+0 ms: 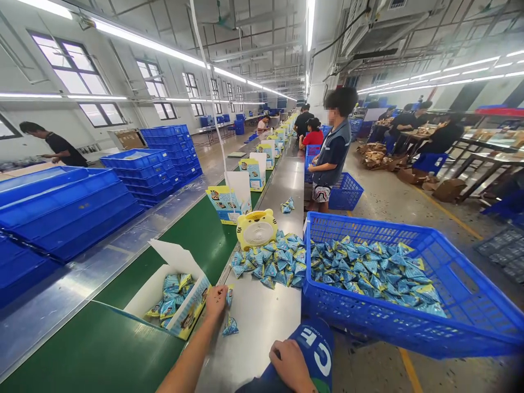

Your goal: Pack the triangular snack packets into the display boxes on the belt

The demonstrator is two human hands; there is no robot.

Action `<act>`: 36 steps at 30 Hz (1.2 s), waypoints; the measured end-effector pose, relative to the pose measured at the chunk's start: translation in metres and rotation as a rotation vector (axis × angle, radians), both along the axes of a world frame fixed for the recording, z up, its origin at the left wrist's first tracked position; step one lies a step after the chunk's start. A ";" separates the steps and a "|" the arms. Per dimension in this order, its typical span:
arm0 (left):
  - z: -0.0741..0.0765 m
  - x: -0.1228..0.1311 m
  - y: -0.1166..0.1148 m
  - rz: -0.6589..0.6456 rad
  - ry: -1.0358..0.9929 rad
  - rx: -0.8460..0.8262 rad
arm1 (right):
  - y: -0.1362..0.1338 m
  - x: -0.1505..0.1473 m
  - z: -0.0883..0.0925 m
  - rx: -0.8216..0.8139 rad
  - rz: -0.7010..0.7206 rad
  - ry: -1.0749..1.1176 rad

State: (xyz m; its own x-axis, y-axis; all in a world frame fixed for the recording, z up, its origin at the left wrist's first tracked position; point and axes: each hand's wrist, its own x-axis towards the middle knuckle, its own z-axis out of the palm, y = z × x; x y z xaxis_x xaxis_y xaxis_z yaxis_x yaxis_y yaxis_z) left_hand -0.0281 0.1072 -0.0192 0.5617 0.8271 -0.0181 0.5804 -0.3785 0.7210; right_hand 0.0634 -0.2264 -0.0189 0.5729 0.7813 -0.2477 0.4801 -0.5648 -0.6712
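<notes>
My left hand (216, 301) is over the metal table edge, beside the right wall of an open printed carton (192, 311). Its fingers are closed at a small blue-and-yellow triangular packet (230, 295), which they partly hide. Another such packet (230, 326) lies on the metal just below. Several similar packets (170, 295) are inside the carton, which stands on the green belt (102, 349). My right hand (290, 363) rests loosely curled on my leg, on dark blue cloth with white letters (317, 349), and I see nothing in it.
A heap of packets (272, 262) lies on the metal table (262, 305) near a yellow tiger-faced fan (257, 229). To the right, a blue basket (368, 311) holds many packets. More cartons (229, 204) line the belt. A person (333, 147) stands ahead; blue crates (61, 213) are stacked left.
</notes>
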 end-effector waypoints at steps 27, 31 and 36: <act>-0.045 -0.066 -0.073 -0.014 0.170 0.145 | -0.006 -0.001 0.003 0.028 0.002 0.030; -0.050 -0.065 -0.070 -0.023 0.126 0.103 | -0.005 -0.001 0.001 0.037 0.009 0.039; -0.058 -0.062 -0.069 -0.028 0.104 0.105 | -0.004 0.000 0.000 0.045 0.011 0.032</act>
State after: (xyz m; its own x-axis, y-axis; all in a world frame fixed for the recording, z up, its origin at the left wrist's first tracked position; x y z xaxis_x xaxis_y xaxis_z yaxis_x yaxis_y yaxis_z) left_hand -0.0900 0.0383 -0.0771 0.5846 0.8113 0.0087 0.6378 -0.4661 0.6131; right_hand 0.0631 -0.2303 -0.0188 0.5562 0.7985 -0.2302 0.4639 -0.5282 -0.7112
